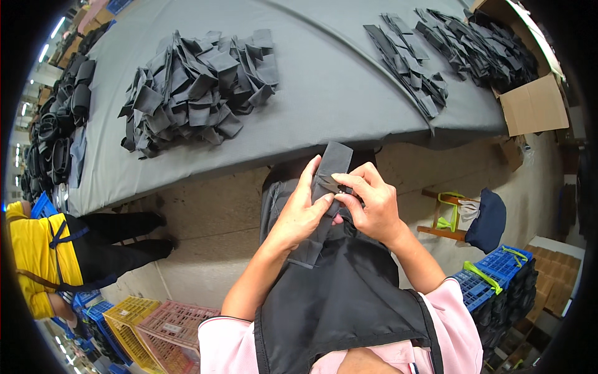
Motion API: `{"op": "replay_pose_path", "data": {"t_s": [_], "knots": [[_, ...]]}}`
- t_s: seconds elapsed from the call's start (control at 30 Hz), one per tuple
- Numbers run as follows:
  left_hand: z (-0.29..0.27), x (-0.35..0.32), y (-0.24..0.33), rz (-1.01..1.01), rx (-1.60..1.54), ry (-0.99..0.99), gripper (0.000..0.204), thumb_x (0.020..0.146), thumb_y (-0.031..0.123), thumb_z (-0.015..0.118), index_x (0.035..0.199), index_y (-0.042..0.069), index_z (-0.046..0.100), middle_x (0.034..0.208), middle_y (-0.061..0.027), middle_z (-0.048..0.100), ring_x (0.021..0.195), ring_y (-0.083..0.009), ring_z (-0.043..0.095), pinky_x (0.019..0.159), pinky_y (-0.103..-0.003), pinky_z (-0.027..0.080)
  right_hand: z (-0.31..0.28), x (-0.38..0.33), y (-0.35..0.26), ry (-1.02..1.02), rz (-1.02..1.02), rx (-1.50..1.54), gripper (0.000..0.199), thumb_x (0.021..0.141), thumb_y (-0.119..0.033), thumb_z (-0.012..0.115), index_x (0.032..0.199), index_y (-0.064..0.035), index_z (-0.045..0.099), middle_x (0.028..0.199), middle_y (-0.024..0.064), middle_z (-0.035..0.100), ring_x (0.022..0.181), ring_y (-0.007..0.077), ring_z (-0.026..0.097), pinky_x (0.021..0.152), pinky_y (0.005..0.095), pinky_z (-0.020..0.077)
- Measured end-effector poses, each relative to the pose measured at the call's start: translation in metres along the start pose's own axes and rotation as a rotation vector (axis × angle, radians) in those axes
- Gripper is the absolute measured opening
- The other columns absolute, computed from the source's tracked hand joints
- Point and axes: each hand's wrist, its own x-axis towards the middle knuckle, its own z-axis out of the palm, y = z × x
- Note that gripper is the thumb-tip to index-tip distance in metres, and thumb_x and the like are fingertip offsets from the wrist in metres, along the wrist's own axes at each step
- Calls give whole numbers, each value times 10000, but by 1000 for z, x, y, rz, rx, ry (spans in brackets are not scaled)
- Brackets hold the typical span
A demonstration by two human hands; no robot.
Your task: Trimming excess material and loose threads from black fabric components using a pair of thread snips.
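Observation:
I hold a narrow dark grey fabric strip (pixel 333 159) upright over my lap, just in front of the table edge. My left hand (pixel 303 214) grips its left side, fingers stretched up along the cloth. My right hand (pixel 370 202) pinches the strip's middle from the right, where a fold shows. The strip's lower end hangs down between my hands onto my black apron (pixel 339 293).
A grey-covered table (pixel 324 93) bears a big heap of folded dark fabric pieces (pixel 199 87), a smaller row of strips (pixel 408 62), and a cardboard box (pixel 529 103) filled with more. Another person in yellow (pixel 43 255) stands at left. Yellow, pink and blue crates (pixel 156 324) sit on the floor.

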Motion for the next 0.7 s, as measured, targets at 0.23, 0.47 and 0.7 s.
{"op": "replay_pose_path", "data": {"t_s": [0.23, 0.47, 0.7], "knots": [[4, 1, -1, 21, 29, 34, 671, 909, 9, 460, 1463, 65, 84, 1197, -154, 489, 895, -180, 577, 689, -290, 543, 9, -6, 0, 86, -25, -107, 313, 686, -52, 704, 992, -61, 636, 795, 56, 559, 599, 220, 590, 527, 316, 476], [1, 8, -2, 21, 12, 59, 652, 911, 17, 475, 1448, 49, 107, 1164, -148, 514, 920, -170, 577, 709, -289, 549, 9, -7, 3, 134, 39, -25, 313, 695, -13, 703, 999, -47, 635, 775, 70, 558, 581, 211, 573, 537, 294, 469], [-2, 24, 0, -22, -64, 86, 458, 919, 75, 539, 1306, -16, 312, 1092, -148, 563, 770, -182, 639, 700, -303, 559, 0, 15, 15, 37, 358, 390, 265, 732, 65, 681, 968, 11, 573, 785, 33, 492, 617, 91, 540, 505, 228, 485]]}}
